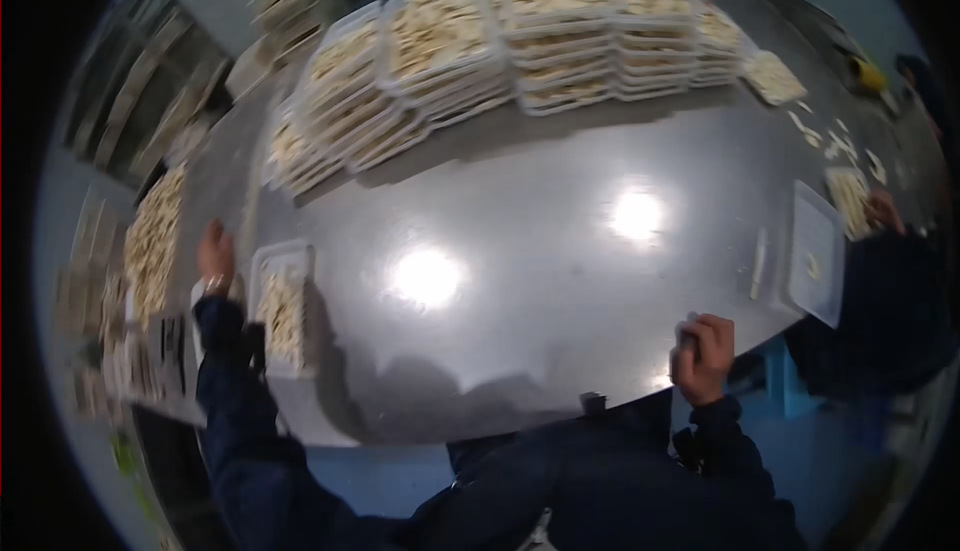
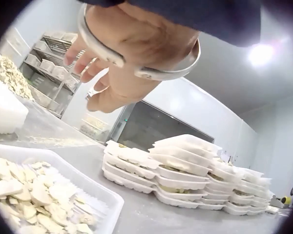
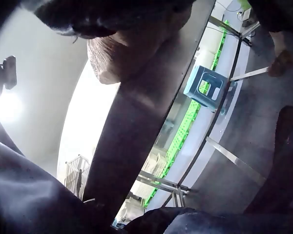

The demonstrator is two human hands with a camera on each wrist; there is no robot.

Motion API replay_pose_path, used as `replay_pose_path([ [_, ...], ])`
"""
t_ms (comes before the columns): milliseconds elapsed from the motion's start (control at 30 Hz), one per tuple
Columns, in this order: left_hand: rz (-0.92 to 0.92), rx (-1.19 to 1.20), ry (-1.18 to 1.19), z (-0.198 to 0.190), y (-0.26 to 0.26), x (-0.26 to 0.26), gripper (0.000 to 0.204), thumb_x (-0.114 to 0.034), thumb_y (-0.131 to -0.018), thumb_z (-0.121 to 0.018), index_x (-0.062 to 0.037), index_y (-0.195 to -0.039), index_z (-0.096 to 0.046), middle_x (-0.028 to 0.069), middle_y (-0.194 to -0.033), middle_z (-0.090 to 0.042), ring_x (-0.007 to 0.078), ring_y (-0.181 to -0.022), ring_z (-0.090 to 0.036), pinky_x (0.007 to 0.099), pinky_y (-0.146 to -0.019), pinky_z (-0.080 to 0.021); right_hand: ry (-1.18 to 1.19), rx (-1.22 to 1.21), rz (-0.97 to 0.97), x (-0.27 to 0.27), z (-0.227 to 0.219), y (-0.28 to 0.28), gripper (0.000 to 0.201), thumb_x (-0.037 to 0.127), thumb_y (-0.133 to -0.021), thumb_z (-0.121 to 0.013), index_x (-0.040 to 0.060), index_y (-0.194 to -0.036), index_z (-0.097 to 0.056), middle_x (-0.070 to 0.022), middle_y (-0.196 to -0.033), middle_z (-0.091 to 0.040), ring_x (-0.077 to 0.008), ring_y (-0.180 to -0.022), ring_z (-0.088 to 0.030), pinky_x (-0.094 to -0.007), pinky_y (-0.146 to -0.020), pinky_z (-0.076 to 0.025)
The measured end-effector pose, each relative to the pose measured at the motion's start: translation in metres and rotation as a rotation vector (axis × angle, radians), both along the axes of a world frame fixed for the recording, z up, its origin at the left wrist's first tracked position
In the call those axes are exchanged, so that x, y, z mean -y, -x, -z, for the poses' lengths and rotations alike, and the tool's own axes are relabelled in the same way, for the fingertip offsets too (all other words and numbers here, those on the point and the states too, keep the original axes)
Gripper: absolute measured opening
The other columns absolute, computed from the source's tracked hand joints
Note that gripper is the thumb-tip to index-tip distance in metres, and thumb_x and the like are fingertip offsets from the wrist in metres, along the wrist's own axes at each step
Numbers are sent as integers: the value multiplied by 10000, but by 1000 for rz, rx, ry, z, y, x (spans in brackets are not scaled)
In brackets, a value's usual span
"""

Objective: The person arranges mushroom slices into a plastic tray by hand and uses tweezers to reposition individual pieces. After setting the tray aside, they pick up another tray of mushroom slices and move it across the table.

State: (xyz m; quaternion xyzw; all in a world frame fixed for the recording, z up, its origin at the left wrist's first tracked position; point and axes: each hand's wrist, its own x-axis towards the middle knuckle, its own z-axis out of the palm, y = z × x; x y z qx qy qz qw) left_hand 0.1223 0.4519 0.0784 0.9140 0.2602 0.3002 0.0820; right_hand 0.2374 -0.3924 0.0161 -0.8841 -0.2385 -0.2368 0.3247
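Observation:
My left hand [image 1: 215,254] hangs over the left side of the metal table, just past a white plastic tray [image 1: 305,251] of pale sliced pieces [image 1: 285,316]. In the left wrist view its fingers [image 2: 90,73] are loosely spread with nothing between them, and a silver bracelet [image 2: 168,74] circles the wrist. The same slices [image 2: 41,195] lie in the near tray there. Loosely curled, my right hand [image 1: 706,356] is at the table's front edge, with a dark patch beside its fingers. The right wrist view shows only part of this hand [image 3: 122,56], its fingertips hidden.
Stacked trays of slices [image 1: 440,31] line the table's far side. A heap of slices [image 1: 155,241] lies at the left. On the right are an upended white tray [image 1: 815,251], a thin white strip [image 1: 759,263] and another person's hand [image 1: 884,213]. A blue stool [image 3: 205,87] stands below.

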Motion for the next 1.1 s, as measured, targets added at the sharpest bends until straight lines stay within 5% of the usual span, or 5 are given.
replay_pose_path([
  [33, -71, -122, 46, -24, -18, 31, 402, -203, -868, -613, -39, -1236, -623, 201, -1124, -690, 348, -1059, -660, 422, -915, -497, -19, -5, -6, 0, 1, 1, 217, -22, -708, -567, 6, -914, -628, -190, -960, -589, -373, -874, -567, -436, -766, -475],
  [100, -71, -76, -38, -6, -47, 0, 370, -281, -837, -577, -28, -1080, -694, 238, -1024, -691, 397, -1014, -657, 425, -862, -507, -5, -16, -12, -1, 2, 2, 221, -20, -716, -553, -3, -926, -622, -193, -977, -584, -374, -889, -559, -434, -790, -470],
  [233, -224, -71, 229, 17, -98, 2, 341, -298, -825, -559, -16, -919, -725, 228, -917, -702, 422, -942, -661, 480, -830, -507, 14, -34, -11, 1, 4, 2, 228, 3, -729, -530, -15, -941, -613, -203, -996, -576, -376, -914, -548, -439, -807, -464],
  [633, -390, 294, 1088, 54, -156, 5, 202, -207, -906, -623, -9, -893, -668, 119, -781, -703, 200, -578, -674, 282, -414, -463, 75, -22, 7, 0, 4, 1, 220, -2, -734, -517, -23, -936, -603, -198, -977, -566, -360, -880, -543, -435, -779, -464],
  [1100, -351, 470, 1296, 50, -168, 41, 207, -205, -959, -555, -8, -940, -615, 119, -819, -701, 145, -541, -598, 236, -395, -410, 95, -2, 14, 0, 4, -1, 208, -1, -728, -521, -24, -921, -594, -200, -968, -562, -361, -866, -542, -437, -753, -461],
])
